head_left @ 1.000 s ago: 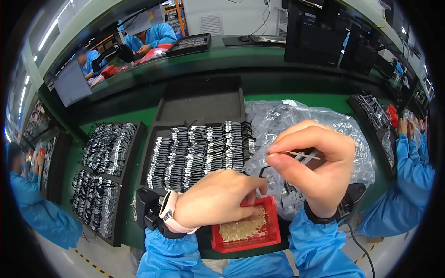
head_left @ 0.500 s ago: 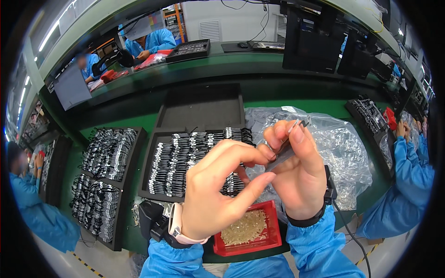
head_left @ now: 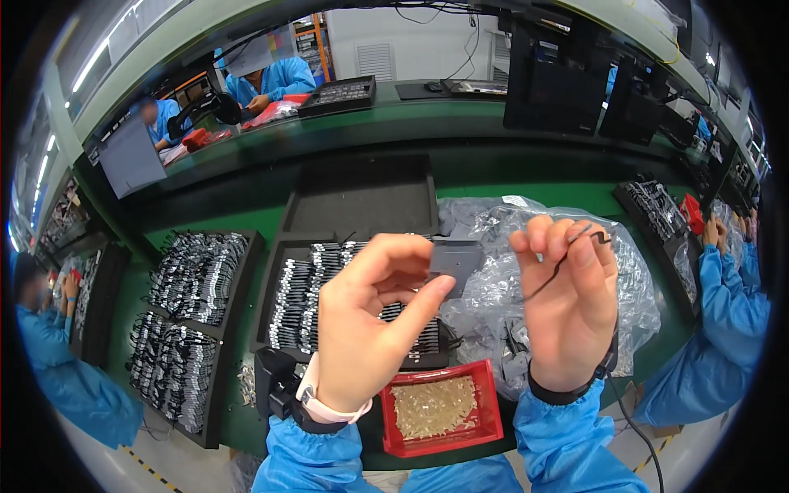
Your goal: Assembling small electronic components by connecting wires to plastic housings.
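Note:
My right hand (head_left: 571, 312) is raised over the right side of the bench. Its thumb and fingers pinch a thin, bent black cable (head_left: 552, 278), one end dangling below and a kinked end sticking out above. To its left, my left hand (head_left: 374, 308) has its fingers curled and its thumb apart from them. A flat grey plate (head_left: 460, 264) shows just beyond those fingertips; I cannot tell whether they touch it. Behind my left hand, a black tray (head_left: 256, 320) holds rows of small black-and-silver parts, partly covered by the hand.
A red bin (head_left: 498, 411) of small yellowish pieces sits at the near edge. Clear plastic bags (head_left: 629, 283) spread over the right side. Another filled tray (head_left: 234, 349) stands left, and an open black box (head_left: 362, 197) lies behind. Co-workers in blue work on both sides and across.
My hands have moved apart, the right one shifting right with the black cable. The dark flat piece between both hands is no longer there; the grey plate now shows beside my left fingertips.

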The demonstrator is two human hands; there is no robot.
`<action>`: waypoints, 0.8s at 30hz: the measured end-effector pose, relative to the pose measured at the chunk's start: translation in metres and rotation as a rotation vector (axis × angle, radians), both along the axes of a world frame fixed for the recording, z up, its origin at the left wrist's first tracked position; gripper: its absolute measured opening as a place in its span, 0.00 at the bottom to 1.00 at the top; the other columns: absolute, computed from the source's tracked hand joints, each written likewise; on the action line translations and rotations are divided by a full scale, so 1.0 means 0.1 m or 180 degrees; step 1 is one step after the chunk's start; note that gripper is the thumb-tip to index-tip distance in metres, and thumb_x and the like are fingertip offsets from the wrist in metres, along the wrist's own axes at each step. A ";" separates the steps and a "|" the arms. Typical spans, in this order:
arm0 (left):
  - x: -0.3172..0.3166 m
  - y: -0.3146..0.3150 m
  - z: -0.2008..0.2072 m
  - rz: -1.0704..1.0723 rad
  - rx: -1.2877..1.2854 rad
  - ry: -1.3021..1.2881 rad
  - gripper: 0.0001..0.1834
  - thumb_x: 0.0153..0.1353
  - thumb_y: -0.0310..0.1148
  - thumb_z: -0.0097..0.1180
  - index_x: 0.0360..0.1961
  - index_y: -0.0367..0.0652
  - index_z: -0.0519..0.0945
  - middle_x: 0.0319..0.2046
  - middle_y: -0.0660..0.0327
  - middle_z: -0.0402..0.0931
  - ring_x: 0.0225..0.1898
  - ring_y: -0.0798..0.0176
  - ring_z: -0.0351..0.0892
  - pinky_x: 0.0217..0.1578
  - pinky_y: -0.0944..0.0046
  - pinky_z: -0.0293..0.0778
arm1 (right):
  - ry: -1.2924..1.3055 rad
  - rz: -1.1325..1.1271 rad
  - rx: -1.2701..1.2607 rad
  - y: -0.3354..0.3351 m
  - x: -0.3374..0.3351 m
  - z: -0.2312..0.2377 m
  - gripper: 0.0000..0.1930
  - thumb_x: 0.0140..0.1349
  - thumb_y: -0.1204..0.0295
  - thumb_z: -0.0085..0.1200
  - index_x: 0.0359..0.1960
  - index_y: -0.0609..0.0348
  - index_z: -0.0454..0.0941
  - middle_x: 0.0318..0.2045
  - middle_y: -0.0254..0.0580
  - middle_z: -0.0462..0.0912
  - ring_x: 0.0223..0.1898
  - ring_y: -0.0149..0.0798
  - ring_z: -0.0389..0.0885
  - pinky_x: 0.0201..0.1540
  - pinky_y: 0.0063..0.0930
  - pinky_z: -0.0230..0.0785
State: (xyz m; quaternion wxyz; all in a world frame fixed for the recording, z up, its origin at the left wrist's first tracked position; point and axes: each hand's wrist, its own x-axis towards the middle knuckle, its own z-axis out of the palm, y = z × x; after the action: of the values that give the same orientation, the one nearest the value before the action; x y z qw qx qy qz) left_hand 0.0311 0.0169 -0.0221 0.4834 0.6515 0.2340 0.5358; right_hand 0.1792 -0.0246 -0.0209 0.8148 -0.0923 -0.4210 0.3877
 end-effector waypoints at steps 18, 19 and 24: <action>-0.20 -0.13 0.18 -0.1168 -0.0880 -0.0977 0.11 0.55 0.26 0.47 0.37 0.31 0.64 0.31 0.51 0.69 0.35 0.57 0.75 0.27 0.65 0.79 | -0.1529 -0.0042 -0.0357 -0.05 -0.06 0.08 0.07 0.44 0.84 0.58 0.27 0.67 0.77 0.26 0.43 0.78 0.32 0.34 0.73 0.38 0.27 0.64; -0.20 -0.14 0.18 -0.1265 -0.0938 -0.0871 0.13 0.56 0.29 0.48 0.37 0.30 0.64 0.31 0.51 0.69 0.34 0.57 0.75 0.27 0.65 0.78 | -0.1657 -0.0066 -0.0305 -0.06 -0.06 0.09 0.07 0.44 0.84 0.58 0.27 0.67 0.77 0.26 0.43 0.78 0.32 0.34 0.73 0.38 0.27 0.63; -0.28 -0.13 0.18 -0.1835 -0.0998 -0.0582 0.11 0.59 0.25 0.46 0.42 0.32 0.66 0.32 0.58 0.69 0.30 0.69 0.72 0.33 0.73 0.71 | -0.2102 -0.0031 -0.0231 -0.12 -0.03 0.15 0.07 0.41 0.82 0.61 0.25 0.66 0.78 0.24 0.41 0.79 0.31 0.35 0.74 0.37 0.27 0.64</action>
State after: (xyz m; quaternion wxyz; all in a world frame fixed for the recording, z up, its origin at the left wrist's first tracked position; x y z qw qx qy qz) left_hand 0.0036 0.0037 -0.0039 0.7283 0.5578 0.0754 0.3908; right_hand 0.1765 -0.0361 -0.0058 0.6324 -0.2440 -0.6478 0.3477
